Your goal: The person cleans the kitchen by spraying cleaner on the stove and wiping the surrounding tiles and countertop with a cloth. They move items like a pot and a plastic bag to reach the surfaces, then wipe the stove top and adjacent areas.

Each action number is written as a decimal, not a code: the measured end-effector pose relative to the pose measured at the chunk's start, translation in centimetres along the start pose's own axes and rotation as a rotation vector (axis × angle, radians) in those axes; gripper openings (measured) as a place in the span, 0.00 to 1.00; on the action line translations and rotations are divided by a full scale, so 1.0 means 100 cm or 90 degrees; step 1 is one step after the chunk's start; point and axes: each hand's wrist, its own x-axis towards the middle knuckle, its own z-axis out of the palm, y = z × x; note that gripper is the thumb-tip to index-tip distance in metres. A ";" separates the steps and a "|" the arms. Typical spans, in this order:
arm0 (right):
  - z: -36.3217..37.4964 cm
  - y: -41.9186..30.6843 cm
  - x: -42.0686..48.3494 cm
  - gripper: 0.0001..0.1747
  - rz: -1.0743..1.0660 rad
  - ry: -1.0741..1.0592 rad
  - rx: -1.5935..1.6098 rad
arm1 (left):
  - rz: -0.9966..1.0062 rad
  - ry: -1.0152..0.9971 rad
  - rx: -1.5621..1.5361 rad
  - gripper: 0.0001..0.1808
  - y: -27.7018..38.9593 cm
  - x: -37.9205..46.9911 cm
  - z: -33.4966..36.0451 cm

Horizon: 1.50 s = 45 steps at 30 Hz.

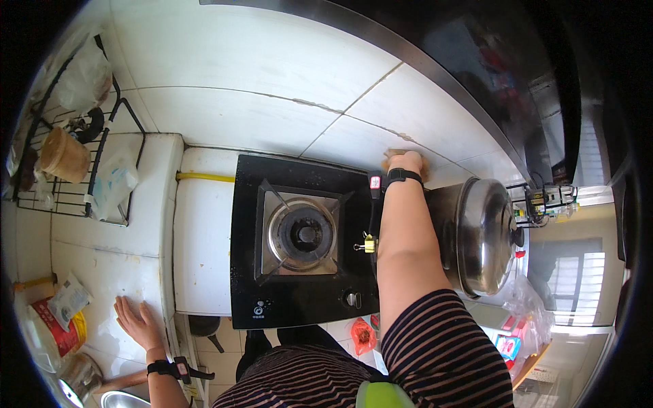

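My right hand [407, 161] reaches across the gas stove [301, 301] to the white tiled wall [255, 122] behind it. A brownish cloth [426, 172] shows around that hand, pressed against the tiles; the fingers are mostly hidden. Beneath my outstretched arm, the stove's black glass top carries a single burner [306, 234] with a pan support and a control knob [353, 300]. Off to the left, my left hand [136, 322] rests palm down on the white tiled counter [107, 265], fingers apart and holding nothing.
A large lidded steel pot [484, 237] stands just right of my right arm. Overhead at the right hangs a dark range hood [490, 76]. A yellow gas hose [206, 177] enters the stove's left side. Far left are a black wire rack [76, 204] and a red-yellow packet [58, 326].
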 end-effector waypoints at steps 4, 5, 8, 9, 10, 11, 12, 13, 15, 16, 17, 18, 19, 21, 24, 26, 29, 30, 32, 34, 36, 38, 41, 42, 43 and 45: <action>0.009 -0.021 -0.017 0.22 -0.112 -0.090 -0.078 | 0.003 -0.003 0.006 0.29 -0.001 0.000 -0.001; 0.019 -0.030 -0.025 0.23 -0.201 -0.100 -0.135 | 0.005 0.000 0.006 0.29 -0.001 0.000 -0.001; 0.047 -0.063 -0.067 0.25 -0.480 -0.121 -0.322 | -0.001 -0.007 0.009 0.30 0.002 -0.001 -0.001; 0.055 -0.073 -0.088 0.26 -0.578 -0.112 -0.386 | -0.004 -0.008 0.013 0.30 0.003 0.000 -0.002; 0.055 -0.065 -0.115 0.27 -0.678 -0.089 -0.461 | 0.005 -0.002 0.023 0.30 0.004 -0.001 -0.002; 0.053 -0.054 -0.143 0.28 -0.778 -0.062 -0.538 | -0.004 -0.007 0.014 0.29 0.004 -0.001 -0.002; 0.050 -0.043 -0.167 0.29 -0.763 -0.140 -0.527 | -0.001 -0.003 0.010 0.29 0.005 -0.001 -0.002; 0.047 -0.029 -0.191 0.29 -0.794 -0.223 -0.508 | 0.006 0.005 0.011 0.29 0.004 0.000 -0.002; 0.035 -0.004 -0.225 0.27 -0.807 -0.302 -0.619 | -0.005 -0.010 0.007 0.28 0.002 -0.001 -0.003; 0.031 -0.002 -0.227 0.26 -0.780 -0.332 -0.627 | 0.001 -0.009 0.007 0.28 0.001 0.000 -0.003; 0.029 -0.004 -0.223 0.24 -0.754 -0.373 -0.651 | -0.002 -0.011 0.002 0.28 0.000 0.000 -0.003; 0.029 -0.009 -0.213 0.23 -0.681 -0.411 -0.701 | 0.004 -0.007 -0.003 0.28 -0.001 0.000 -0.002; 0.032 -0.020 -0.197 0.21 -0.610 -0.398 -0.620 | 0.007 -0.004 -0.008 0.28 -0.002 0.000 -0.002; 0.038 -0.047 -0.154 0.18 -0.505 -0.327 -0.443 | 0.005 -0.004 -0.013 0.27 -0.002 -0.001 -0.001; 0.060 -0.087 -0.083 0.18 -0.555 -0.148 -0.221 | 0.004 -0.004 -0.006 0.28 0.000 0.000 -0.001; 0.056 -0.093 -0.053 0.17 -0.401 -0.089 -0.181 | 0.005 0.003 -0.001 0.28 0.002 0.000 -0.001; 0.047 -0.073 -0.045 0.14 -0.210 -0.096 -0.127 | 0.006 0.013 0.004 0.30 0.006 0.001 -0.002; 0.044 -0.061 -0.050 0.14 -0.161 -0.100 -0.123 | -0.005 0.007 0.004 0.30 0.006 -0.001 -0.002; 0.046 -0.036 -0.070 0.13 -0.079 -0.120 -0.106 | -0.015 0.004 0.000 0.30 0.009 0.000 -0.003; 0.053 -0.011 -0.097 0.20 0.005 -0.149 -0.001 | -0.031 -0.006 -0.003 0.30 0.010 0.001 -0.005; 0.062 0.011 -0.132 0.20 0.072 -0.212 -0.109 | -0.032 -0.005 -0.017 0.30 0.012 0.001 -0.008; 0.072 0.029 -0.178 0.20 0.195 -0.282 -0.136 | -0.028 0.003 -0.023 0.29 0.014 0.001 -0.010; 0.081 0.050 -0.261 0.20 0.381 -0.467 -0.165 | -0.052 -0.008 -0.034 0.29 0.017 0.002 -0.015; 0.086 0.052 -0.289 0.19 0.411 -0.456 -0.171 | -0.054 -0.002 -0.048 0.28 0.018 0.002 -0.017; 0.090 0.053 -0.316 0.18 0.465 -0.459 -0.161 | -0.059 -0.007 -0.044 0.28 0.019 0.003 -0.019; 0.088 0.060 -0.367 0.19 0.386 -0.562 -0.138 | -0.080 -0.032 -0.041 0.28 0.021 0.004 -0.022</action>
